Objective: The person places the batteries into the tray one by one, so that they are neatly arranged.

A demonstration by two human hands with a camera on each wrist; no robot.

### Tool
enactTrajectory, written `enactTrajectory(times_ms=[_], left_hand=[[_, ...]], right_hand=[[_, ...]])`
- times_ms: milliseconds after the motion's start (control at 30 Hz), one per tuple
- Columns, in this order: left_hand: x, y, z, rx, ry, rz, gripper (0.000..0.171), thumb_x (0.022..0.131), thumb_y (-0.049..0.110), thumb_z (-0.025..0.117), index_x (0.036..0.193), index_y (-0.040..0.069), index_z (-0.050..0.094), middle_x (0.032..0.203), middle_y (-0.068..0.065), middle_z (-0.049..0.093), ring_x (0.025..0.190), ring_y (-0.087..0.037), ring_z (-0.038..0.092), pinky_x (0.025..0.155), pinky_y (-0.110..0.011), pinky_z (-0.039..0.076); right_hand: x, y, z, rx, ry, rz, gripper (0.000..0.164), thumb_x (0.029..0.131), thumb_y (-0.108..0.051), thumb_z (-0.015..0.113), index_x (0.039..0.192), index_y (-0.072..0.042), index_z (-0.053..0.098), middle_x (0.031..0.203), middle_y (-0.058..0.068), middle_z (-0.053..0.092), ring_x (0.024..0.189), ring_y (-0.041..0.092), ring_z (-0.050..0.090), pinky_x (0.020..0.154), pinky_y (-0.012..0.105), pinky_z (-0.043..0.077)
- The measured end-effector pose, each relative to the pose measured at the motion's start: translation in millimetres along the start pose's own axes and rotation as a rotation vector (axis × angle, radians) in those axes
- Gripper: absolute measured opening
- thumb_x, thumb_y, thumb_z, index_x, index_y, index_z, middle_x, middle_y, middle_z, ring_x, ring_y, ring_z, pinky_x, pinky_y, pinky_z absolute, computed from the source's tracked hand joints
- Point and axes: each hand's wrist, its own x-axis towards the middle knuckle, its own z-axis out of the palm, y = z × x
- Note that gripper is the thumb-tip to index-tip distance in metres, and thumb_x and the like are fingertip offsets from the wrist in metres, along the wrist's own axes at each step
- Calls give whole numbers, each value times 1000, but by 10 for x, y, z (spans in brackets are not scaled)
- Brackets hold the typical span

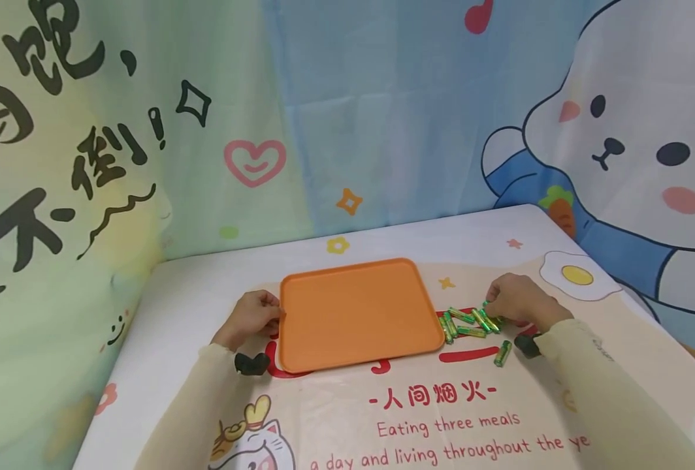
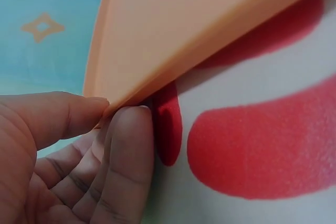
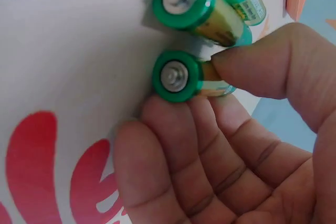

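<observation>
An orange rectangular tray (image 1: 359, 316) lies on the table. My left hand (image 1: 252, 318) pinches its left rim between thumb and fingers; the left wrist view shows the thumb on top of the tray's edge (image 2: 173, 61). To the right of the tray, several green and gold batteries (image 1: 471, 331) lie in a loose group. Over the right end of that group, my right hand (image 1: 520, 301) pinches one battery (image 3: 176, 77) between thumb and fingertips. Another battery (image 3: 181, 1) sits just beside it in the right wrist view.
A single battery (image 1: 503, 353) lies apart, nearer to me than the group. The table is covered by a printed cloth (image 1: 441, 431) with red lettering and a cat drawing. Behind the table hangs a printed curtain (image 1: 383, 130).
</observation>
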Motion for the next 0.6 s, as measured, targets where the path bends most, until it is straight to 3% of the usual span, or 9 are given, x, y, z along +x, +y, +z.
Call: enactTrajectory(times_ms=[267,600], left_hand=[[-19,-15,-15,-44,-10,9,18,98,9,67,109,-3,60,84,-12,67,63,-16,65,64,-28,62],[-12,-39,-26,-74,-24,-16,19,99,10,63,113,-3,60,90,-14,69,69,-19,66,70,-30,63]], right_hand=[[108,-252,-97,98,33,-74,21,90,-16,72,100,2,68,76,6,61,70,21,57,60,30,47],[337,-1075,2,329,26,-143,28,89,-16,66,109,4,70,83,9,69,71,19,67,71,33,63]])
